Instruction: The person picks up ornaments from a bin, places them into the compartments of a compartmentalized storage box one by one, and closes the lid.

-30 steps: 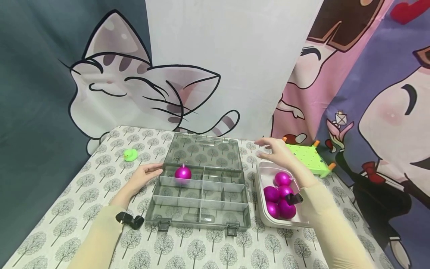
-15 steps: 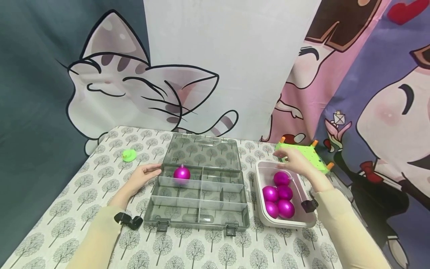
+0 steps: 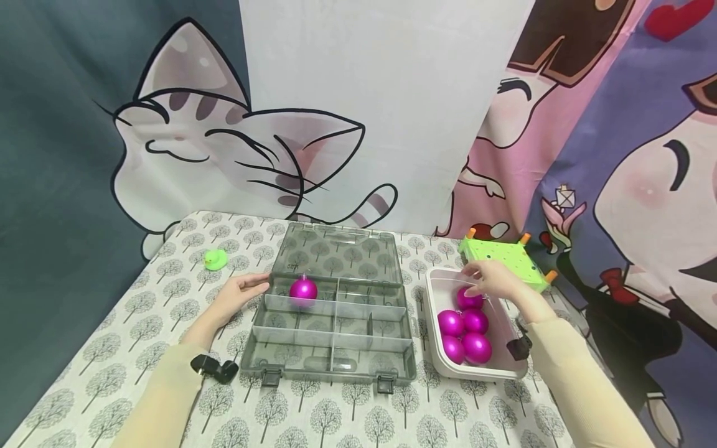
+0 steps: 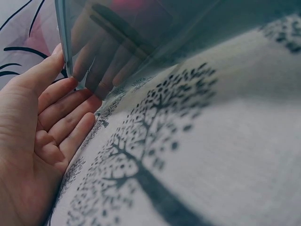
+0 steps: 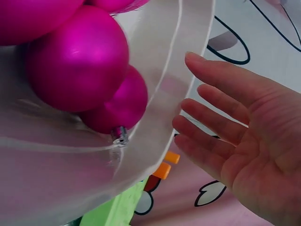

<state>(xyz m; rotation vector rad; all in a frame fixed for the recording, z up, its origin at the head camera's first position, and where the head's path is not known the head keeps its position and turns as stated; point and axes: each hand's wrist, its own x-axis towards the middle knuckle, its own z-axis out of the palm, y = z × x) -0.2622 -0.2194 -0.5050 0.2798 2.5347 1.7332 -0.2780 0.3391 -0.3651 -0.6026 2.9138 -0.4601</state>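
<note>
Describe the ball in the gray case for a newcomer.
On the tree-print tablecloth, find the open, see-through gray case. In its back-left compartment, as the person sees it, sits a magenta ball. It sits alone; the other balls share the white bin.

My left forearm (image 3: pixel 159 395) slanted forward and inward, and at its end my left hand (image 3: pixel 238 295) rested with the palm turned inward, the thumb uppermost and the fingers (image 4: pixel 70 110) loosely bent. My right forearm (image 3: pixel 582 376) stretched forward and to the left, my right hand (image 3: pixel 493 280) pointing leftward, thumb apart from four slightly bent, relaxed fingers.
</note>
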